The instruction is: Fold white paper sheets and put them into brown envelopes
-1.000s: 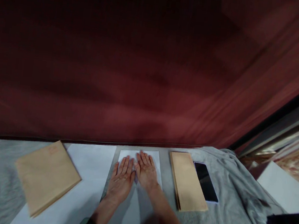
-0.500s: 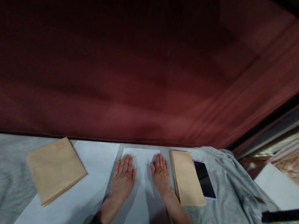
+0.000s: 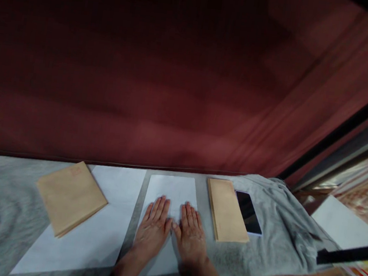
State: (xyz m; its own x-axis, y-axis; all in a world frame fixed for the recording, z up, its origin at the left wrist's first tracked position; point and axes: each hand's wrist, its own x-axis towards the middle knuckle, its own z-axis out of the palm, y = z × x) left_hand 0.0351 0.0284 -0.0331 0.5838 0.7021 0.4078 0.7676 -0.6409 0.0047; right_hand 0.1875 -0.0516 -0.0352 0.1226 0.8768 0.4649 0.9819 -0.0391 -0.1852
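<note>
- paper, a narrow white sheet [image 3: 171, 188], lies flat on the grey cloth [image 3: 283, 244], between two tan envelope stacks, left [image 3: 72, 198] and right [image 3: 227, 213].
- smoothing seems under way, i'd judge; whether the sheet is already folded, i can't tell from here. neither stack is being touched.
- left hand [image 3: 153, 229]: flat, fingers straight, palm down on the sheet, gripping nothing.
- right hand [image 3: 191, 235]: likewise spread flat on the sheet, holding nothing, its thumb just beside the other.
</note>
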